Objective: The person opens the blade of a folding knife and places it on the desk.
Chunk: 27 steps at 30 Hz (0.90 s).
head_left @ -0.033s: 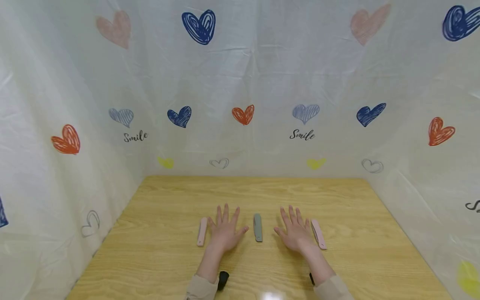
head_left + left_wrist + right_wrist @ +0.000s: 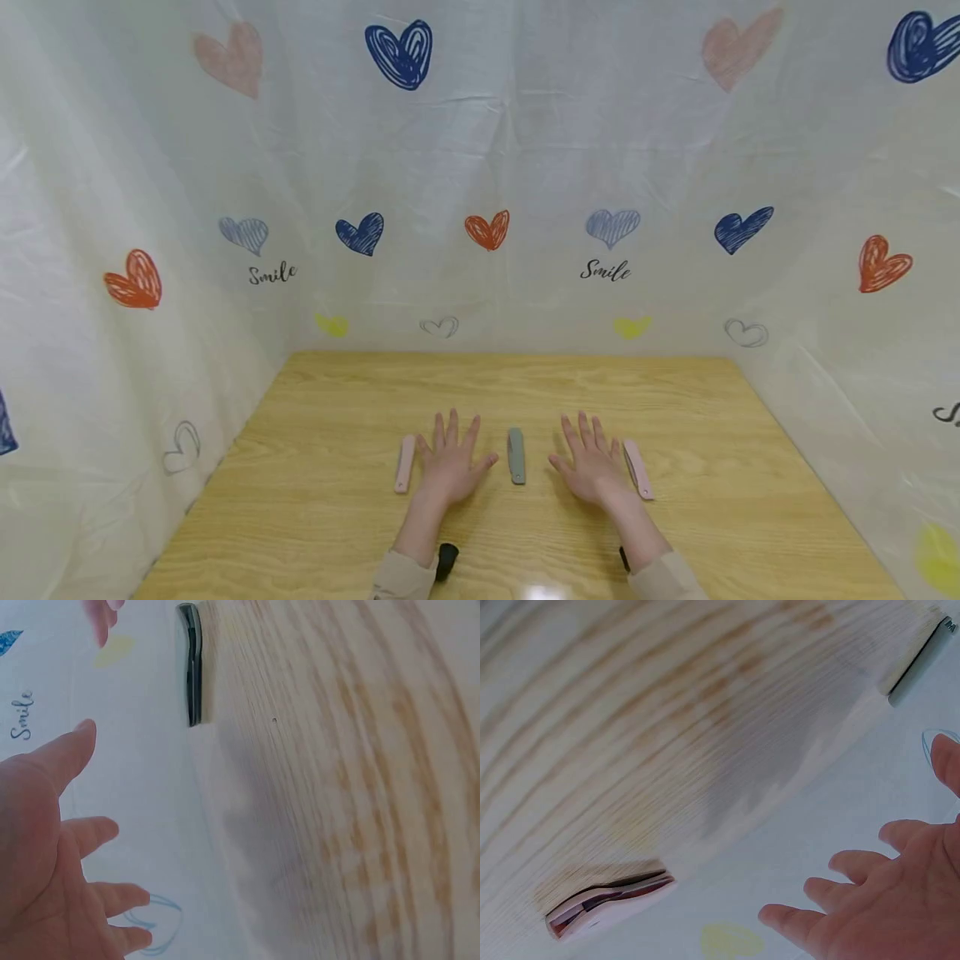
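Three slim folding knives, folded up, lie apart on the wooden table. A grey-green knife sits in the middle, between the two hands. One pink knife is just left of my left hand, and another pink knife is close to the right side of my right hand. Both hands are held palm down with fingers straight and spread, gripping nothing. The right wrist view shows the slotted edge of the right-hand pink knife; the left wrist view shows the dark slot of the grey-green one.
A white curtain printed with hearts and the word Smile hangs behind the table and along both sides. Black wrist straps show at the left wrist and, partly, at the right one. Light-coloured sleeves cover the forearms.
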{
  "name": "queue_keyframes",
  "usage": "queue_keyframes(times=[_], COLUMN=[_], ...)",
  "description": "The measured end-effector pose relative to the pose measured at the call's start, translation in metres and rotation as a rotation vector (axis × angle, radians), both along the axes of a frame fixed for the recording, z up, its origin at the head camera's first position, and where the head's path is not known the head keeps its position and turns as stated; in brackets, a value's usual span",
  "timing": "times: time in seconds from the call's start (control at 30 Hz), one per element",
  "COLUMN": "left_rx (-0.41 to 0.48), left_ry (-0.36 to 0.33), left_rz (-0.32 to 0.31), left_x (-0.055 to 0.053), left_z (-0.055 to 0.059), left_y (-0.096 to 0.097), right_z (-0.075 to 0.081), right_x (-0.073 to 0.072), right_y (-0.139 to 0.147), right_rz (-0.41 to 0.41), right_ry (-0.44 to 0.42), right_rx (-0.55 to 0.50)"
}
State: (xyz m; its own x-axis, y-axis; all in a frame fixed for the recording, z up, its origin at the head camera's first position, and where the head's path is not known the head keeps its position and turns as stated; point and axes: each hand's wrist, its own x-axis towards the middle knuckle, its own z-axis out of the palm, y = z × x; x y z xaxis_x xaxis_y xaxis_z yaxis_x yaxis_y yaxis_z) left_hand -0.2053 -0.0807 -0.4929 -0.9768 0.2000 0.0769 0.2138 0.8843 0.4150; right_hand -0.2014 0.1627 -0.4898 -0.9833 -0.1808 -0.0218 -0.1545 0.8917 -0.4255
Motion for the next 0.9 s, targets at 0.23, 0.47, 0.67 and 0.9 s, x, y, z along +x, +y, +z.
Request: queue_keyframes(times=[0.23,0.47,0.67,0.9], left_rx=[0.026,0.029,0.154,0.336], left_ry=[-0.006,0.027,-0.028,-0.103], left_rz=[-0.004,-0.013,-0.005,-0.025], left_x=[0.002,-0.002,-0.002,-0.002], left_z=[-0.003,0.002,0.006,0.002], left_y=[-0.001,-0.001,0.002,0.006], right_z=[-0.004,-0.001,0.003,0.009], right_x=[0.001,-0.003,-0.01,-0.014], right_y=[-0.001,-0.002,-0.005,-0.012], right_rz=[0.007,0.04,0.08,0.08], right_ry=[-0.017,0.019,-0.046,-0.167], right_rx=[0.005,-0.037,-0.227,-0.478])
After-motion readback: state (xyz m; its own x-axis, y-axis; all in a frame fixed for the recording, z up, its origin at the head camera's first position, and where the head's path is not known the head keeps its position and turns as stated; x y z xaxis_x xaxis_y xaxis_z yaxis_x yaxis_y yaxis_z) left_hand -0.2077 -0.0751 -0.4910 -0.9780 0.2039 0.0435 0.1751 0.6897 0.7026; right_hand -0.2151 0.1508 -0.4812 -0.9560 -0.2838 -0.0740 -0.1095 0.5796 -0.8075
